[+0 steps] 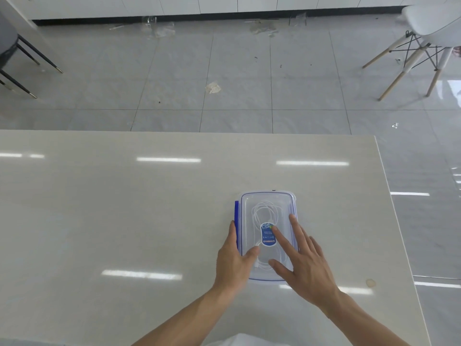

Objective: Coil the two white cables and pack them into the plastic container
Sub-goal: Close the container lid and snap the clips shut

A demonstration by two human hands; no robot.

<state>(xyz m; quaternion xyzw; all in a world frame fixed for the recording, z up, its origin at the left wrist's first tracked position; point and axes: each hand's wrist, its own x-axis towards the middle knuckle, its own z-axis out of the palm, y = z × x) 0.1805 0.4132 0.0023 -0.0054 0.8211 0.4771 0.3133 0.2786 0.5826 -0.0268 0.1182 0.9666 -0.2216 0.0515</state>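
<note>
A clear plastic container (267,199) with blue trim lies on the table, its transparent lid on top with a blue oval label (267,236) in the middle. Coiled white cables (262,212) show through the lid inside it. My left hand (233,260) holds the container's left edge by the blue latch, thumb resting on the lid. Lying flat on the lid's right part, my right hand (305,260) has its fingers spread, the index finger touching the label.
The pale stone table (124,221) ends in a far edge and a right edge close to the container. Beyond it is a tiled floor with scraps of litter, a white chair (429,23) at the back right and dark chair legs (22,71) at the left.
</note>
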